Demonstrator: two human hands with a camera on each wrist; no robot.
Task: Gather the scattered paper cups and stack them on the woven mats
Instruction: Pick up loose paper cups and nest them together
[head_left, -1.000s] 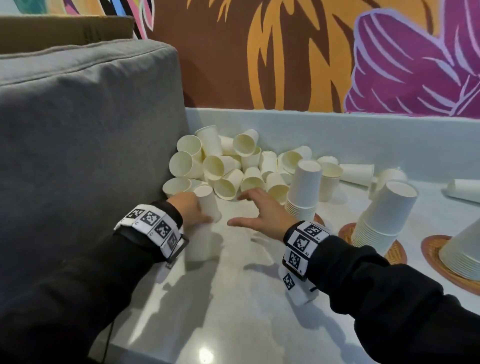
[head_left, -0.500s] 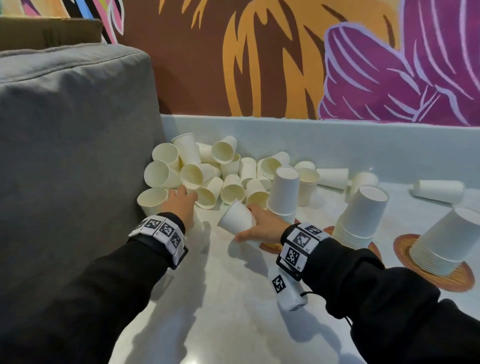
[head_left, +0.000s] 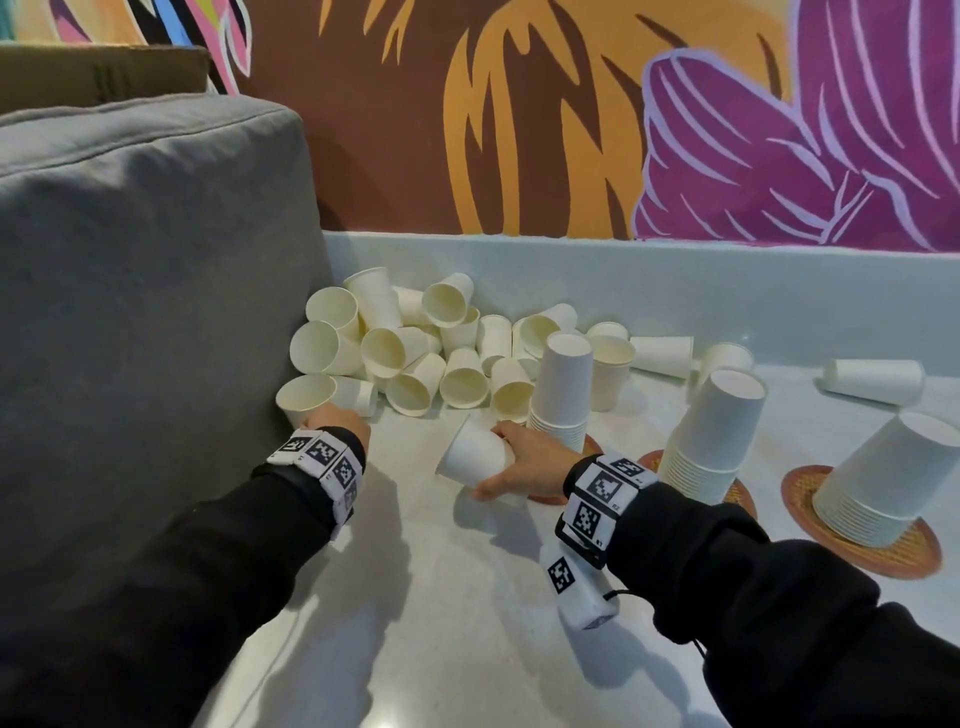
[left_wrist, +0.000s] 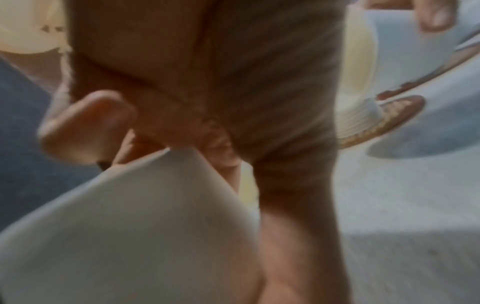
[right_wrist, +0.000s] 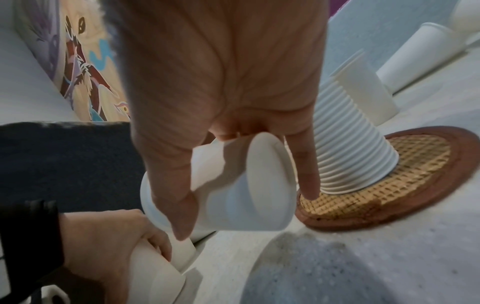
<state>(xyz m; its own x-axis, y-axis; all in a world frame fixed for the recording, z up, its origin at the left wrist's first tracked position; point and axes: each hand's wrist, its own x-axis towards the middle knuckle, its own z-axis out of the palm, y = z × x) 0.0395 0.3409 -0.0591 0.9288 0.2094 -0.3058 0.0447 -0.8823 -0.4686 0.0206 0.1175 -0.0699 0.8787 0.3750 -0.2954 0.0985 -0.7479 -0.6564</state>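
Observation:
Several white paper cups (head_left: 415, 343) lie in a loose pile against the back ledge. My right hand (head_left: 511, 460) grips one cup (head_left: 472, 457) on its side, just left of the nearest woven mat (right_wrist: 405, 185), which bears an upside-down cup stack (head_left: 563, 389). In the right wrist view thumb and fingers (right_wrist: 309, 174) wrap that held cup (right_wrist: 233, 195). My left hand (head_left: 332, 415) grips a cup (head_left: 306, 397) at the pile's near left corner, beside the cushion; its curled fingers (right_wrist: 155, 240) lie on this cup (right_wrist: 161, 273).
A grey sofa cushion (head_left: 156, 312) walls off the left side. Two more mats (head_left: 883, 551) carry upside-down stacks (head_left: 719, 431) on the right. Stray cups (head_left: 872, 382) lie near the back ledge (head_left: 675, 280). The pale tabletop (head_left: 441, 597) stretches toward me.
My right hand, open a second ago, has taken a cup from the pile and drawn it back. My left hand has moved forward onto a cup beside the cushion.

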